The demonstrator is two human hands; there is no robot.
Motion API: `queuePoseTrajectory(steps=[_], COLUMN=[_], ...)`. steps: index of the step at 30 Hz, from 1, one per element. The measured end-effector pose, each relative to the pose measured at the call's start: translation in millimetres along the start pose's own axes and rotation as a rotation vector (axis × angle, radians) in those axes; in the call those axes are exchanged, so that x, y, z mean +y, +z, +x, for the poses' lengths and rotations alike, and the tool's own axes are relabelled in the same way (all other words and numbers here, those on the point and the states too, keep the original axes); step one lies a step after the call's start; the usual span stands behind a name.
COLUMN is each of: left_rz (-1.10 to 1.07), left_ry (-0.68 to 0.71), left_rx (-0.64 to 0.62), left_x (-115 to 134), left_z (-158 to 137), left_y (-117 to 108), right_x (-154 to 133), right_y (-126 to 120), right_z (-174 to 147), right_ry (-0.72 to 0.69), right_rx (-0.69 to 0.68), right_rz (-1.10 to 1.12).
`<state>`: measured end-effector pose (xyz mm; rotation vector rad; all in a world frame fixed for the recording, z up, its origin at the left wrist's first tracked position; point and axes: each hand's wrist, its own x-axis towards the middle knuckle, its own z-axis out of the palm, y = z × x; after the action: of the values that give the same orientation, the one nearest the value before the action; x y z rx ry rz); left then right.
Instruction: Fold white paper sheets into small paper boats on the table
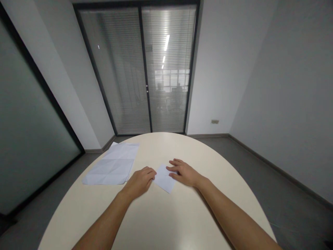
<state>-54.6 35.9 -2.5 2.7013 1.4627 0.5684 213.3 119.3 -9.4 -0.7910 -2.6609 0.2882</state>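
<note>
A small white piece of paper (164, 181) lies turned at an angle on the table, between my two hands. My left hand (140, 181) is at its left corner, fingers curled together with the tips closed on that edge. From the other side, my right hand (184, 172) rests with fingers spread, some of the fingertips lying on the paper's right part. The right corner of the paper is hidden under those fingers. Faint lines show on its surface near the right fingertips.
Larger creased white sheets (111, 166) lie stacked at the table's left edge, beyond my left hand. The round cream table (156, 222) has a curved rim. Behind it stand glass doors with blinds (169, 86) and grey walls.
</note>
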Motion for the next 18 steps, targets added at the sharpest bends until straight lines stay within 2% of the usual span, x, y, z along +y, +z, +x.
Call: queuePoseTrajectory(steps=[8, 18], left_rz=[0.052, 0.084], left_ry=[-0.050, -0.166], left_rx=[0.096, 0.103], left_x=[5.5, 7.8], left_z=[1.4, 1.4], left_y=[1.5, 6.8], right_x=[-9.0, -15.3], right_y=[-2.0, -6.3], right_z=[4.8, 4.1], right_ry=[-0.007, -0.076], right_rx=[0.091, 0.047], right_rz=[-0.020, 0.040])
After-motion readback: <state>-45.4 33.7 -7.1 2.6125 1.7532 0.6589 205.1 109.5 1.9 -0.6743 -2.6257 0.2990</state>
